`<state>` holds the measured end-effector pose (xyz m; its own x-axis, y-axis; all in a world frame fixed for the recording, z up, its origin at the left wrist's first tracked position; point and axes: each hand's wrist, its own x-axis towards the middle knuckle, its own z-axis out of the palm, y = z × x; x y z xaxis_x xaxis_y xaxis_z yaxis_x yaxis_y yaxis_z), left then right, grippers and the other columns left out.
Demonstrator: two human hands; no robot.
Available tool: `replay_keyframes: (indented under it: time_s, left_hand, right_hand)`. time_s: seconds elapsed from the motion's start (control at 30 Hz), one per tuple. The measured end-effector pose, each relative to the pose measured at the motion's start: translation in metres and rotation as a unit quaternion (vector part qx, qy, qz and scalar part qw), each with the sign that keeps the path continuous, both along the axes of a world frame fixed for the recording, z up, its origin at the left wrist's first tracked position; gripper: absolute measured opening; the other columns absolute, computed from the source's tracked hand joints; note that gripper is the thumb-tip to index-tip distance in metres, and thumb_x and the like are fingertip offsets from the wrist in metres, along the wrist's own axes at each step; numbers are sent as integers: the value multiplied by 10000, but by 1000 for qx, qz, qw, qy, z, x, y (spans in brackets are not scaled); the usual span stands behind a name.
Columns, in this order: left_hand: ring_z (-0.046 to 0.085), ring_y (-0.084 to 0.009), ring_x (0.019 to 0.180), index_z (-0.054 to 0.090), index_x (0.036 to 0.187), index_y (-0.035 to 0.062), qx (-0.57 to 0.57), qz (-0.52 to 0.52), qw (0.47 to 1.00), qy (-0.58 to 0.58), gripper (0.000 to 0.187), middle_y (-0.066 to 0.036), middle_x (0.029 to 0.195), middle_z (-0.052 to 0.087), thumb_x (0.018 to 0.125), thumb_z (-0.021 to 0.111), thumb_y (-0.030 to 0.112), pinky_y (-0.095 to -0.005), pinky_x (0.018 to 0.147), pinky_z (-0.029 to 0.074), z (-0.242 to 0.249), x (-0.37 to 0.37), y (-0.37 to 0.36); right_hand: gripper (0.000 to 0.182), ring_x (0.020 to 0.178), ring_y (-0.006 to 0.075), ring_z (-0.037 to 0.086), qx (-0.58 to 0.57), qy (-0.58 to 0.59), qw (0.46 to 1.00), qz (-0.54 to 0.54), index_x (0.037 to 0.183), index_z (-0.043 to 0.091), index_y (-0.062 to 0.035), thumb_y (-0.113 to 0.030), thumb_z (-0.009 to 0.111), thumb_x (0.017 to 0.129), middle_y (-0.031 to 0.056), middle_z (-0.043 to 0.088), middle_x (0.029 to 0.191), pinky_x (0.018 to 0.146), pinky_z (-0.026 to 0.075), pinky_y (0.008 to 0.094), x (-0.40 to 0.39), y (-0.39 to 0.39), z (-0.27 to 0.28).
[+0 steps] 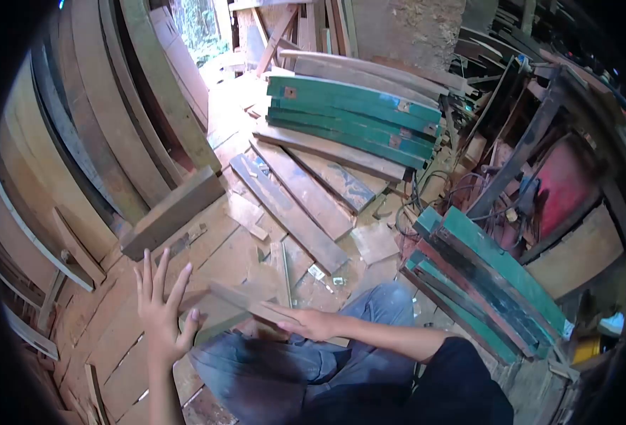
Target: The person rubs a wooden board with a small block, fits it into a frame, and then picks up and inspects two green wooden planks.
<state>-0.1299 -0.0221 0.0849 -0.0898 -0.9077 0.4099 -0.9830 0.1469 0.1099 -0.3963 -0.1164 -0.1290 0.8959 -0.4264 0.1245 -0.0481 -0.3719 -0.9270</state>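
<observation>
My left hand (163, 315) is raised at the lower left, fingers spread and thumb out, holding nothing. Just right of its thumb lies a short brown wooden board (217, 312), slanting across my lap over the grey-blue trousers (256, 365). My right hand (311, 322) reaches in from the right and grips the near end of a narrow wooden piece (238, 297), its index finger stretched along the wood. This narrow piece overlaps the board in this view, and its far end points up and left. The right palm and the underside of the grip are hidden.
A thick wooden block (171, 212) lies by the planks leaning at left (79, 113). Loose boards (292, 212) lie on the floor ahead. Green-painted boards (352, 113) are stacked at the back, and more green boards (497, 262) at right near cables (462, 188).
</observation>
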Motion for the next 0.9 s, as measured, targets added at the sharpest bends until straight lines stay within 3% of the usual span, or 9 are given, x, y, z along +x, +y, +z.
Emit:
replay_keyframes:
  time_s: [0.1,0.17,0.33,0.4,0.47,0.57,0.67,0.77,0.9]
  left_hand:
    - [198,-459,1524,578,1441,185,-4,0,1000,-11,586,-166,1601,384,919,498,438,-653,1217,100,-5,4,10]
    - [196,-456,1526,550,1467,187,-2,5,1000,-10,616,-168,1611,364,939,458,490,-659,1213,109,-10,10,10]
    - [195,-447,1528,521,1493,189,-28,-4,999,15,690,-171,1623,337,967,367,608,-660,1211,99,-16,16,6]
    - [196,-445,1528,519,1495,192,-26,-3,1000,5,700,-174,1621,338,971,351,625,-658,1212,93,-21,26,8]
    - [198,-443,1528,517,1497,195,-31,-8,999,3,708,-174,1620,340,973,340,636,-658,1212,91,-24,29,12]
    - [203,-446,1526,520,1497,204,-33,-19,999,5,704,-168,1617,349,973,334,638,-667,1204,100,-22,26,6]
    - [208,-448,1523,521,1497,213,-55,-30,998,15,703,-166,1617,351,970,340,641,-673,1199,103,-20,19,-6]
    - [205,-451,1523,521,1497,214,-40,-30,999,11,685,-174,1620,340,965,355,612,-674,1198,103,-16,17,-9]
    - [205,-464,1518,545,1478,217,-37,-28,999,26,646,-177,1615,347,953,400,562,-673,1204,91,-9,14,-5]
  right_hand:
    - [604,1060,244,628,16,96,995,-28,1634,188,-170,-348,413,1103,129,641,1245,968,479,352,-7,-16,-68]
    - [578,1107,383,649,20,111,993,-46,1619,221,-225,-369,406,1091,241,627,1278,998,488,441,-3,-5,-25]
    - [574,1086,429,657,132,130,983,15,1600,261,-193,-386,423,1084,285,646,1208,959,507,461,5,39,124]
    - [561,1096,431,662,-5,26,996,-82,1585,300,-179,-381,436,1080,284,660,1187,943,515,463,9,39,40]
    - [554,1099,404,668,18,121,985,-126,1589,318,-175,-353,448,1081,256,679,1168,955,507,434,-2,17,-36]
    - [543,1093,379,677,13,212,973,-89,1587,331,-175,-326,459,1080,246,687,1146,952,508,429,2,5,4]
    - [564,1058,349,692,20,36,997,-64,1598,306,-180,-300,480,1075,260,678,1158,939,512,417,9,42,92]
    - [586,1044,330,693,76,32,996,-41,1606,283,-183,-296,493,1071,274,661,1195,932,515,412,7,42,113]
    - [595,1024,331,682,-5,162,979,-128,1599,288,-181,-317,502,1060,249,678,1135,937,518,441,-11,-1,-79]
